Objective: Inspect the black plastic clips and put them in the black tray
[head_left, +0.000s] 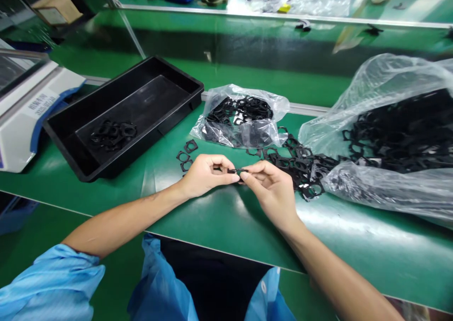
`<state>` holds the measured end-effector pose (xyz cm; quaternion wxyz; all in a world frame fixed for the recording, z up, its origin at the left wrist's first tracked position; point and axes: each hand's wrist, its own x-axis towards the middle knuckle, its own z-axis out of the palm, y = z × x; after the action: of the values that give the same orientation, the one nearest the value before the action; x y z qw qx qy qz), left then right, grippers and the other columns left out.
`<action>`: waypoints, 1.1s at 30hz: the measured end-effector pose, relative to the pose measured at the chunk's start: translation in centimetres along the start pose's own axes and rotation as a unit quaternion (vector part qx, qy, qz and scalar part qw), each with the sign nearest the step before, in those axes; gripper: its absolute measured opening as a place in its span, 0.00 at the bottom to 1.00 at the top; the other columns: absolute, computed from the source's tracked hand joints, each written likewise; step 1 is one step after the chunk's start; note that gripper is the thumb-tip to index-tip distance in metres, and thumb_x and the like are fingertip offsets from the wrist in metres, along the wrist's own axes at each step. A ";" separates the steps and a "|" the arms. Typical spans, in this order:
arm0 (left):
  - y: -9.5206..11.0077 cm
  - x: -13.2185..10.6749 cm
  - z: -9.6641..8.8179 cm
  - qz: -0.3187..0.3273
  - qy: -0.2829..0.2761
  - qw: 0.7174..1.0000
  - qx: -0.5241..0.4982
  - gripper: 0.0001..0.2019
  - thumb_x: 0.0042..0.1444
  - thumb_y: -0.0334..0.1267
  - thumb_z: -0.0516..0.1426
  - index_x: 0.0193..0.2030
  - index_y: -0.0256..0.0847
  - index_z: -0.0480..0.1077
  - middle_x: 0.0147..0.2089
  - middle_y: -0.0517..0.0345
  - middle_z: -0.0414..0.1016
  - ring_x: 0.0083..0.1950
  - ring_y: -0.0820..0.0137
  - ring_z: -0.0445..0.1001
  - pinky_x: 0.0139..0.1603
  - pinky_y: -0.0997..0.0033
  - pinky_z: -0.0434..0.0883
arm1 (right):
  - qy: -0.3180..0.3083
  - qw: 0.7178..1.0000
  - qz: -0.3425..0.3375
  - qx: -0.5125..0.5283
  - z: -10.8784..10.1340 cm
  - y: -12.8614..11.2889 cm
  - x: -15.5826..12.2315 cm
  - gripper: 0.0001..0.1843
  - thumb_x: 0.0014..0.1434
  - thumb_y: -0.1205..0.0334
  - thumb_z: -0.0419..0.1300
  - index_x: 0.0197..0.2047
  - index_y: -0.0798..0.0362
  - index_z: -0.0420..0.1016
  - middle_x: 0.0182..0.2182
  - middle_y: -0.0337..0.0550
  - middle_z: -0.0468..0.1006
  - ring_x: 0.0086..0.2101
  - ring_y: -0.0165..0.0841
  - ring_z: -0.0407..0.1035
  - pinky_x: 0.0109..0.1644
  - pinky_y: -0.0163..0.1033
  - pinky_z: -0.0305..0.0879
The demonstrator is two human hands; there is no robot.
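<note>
Between my two hands, just above the green tabletop, is a small black plastic part (pixel 238 170), seen nearly edge-on. My left hand (pixel 208 173) pinches its left end between thumb and fingers. From the other side, my right hand (pixel 271 185) grips the right end the same way; the fingertips cover most of the part. Several flat black square frames with round holes (pixel 191 146) lie beyond my left hand. A loose pile of similar black frames (pixel 297 163) spreads behind and to the right of my right hand.
A black tray (pixel 170 119) at the left holds a small heap of black parts (pixel 113 134). Beyond my hands sits a clear plastic bag (pixel 279 105) of frames; a larger open bag (pixel 357 87) spills frames at the right. A white-and-blue scale-like device (pixel 33 111) stands far left.
</note>
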<state>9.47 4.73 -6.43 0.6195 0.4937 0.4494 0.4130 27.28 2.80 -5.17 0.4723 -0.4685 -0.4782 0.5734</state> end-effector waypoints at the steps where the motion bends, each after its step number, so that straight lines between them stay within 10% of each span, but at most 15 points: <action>1: 0.0 0.0 0.0 -0.002 -0.006 1.000 0.002 0.16 0.40 0.43 0.73 0.27 0.36 0.75 0.25 0.61 0.71 0.27 0.76 0.67 0.28 0.76 0.64 | -0.001 1.000 0.004 0.003 0.0 0.0 0.0 0.21 0.45 0.46 0.77 0.31 0.52 0.76 0.29 0.39 0.81 0.30 0.31 0.76 0.38 0.36 0.74; 33: 0.3 0.3 -0.8 0.040 -0.029 0.998 -0.049 0.13 0.49 0.41 0.71 0.36 0.34 0.79 0.29 0.56 0.80 0.29 0.72 0.78 0.35 0.72 0.76 | -0.014 0.997 0.063 0.049 -0.6 -0.9 0.8 0.20 0.40 0.51 0.80 0.30 0.53 0.80 0.24 0.38 0.81 0.26 0.31 0.78 0.37 0.37 0.79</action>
<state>8.74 5.31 -6.29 0.6384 0.4923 0.3907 0.4444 27.86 3.74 -4.44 0.4507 -0.4657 -0.4254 0.6317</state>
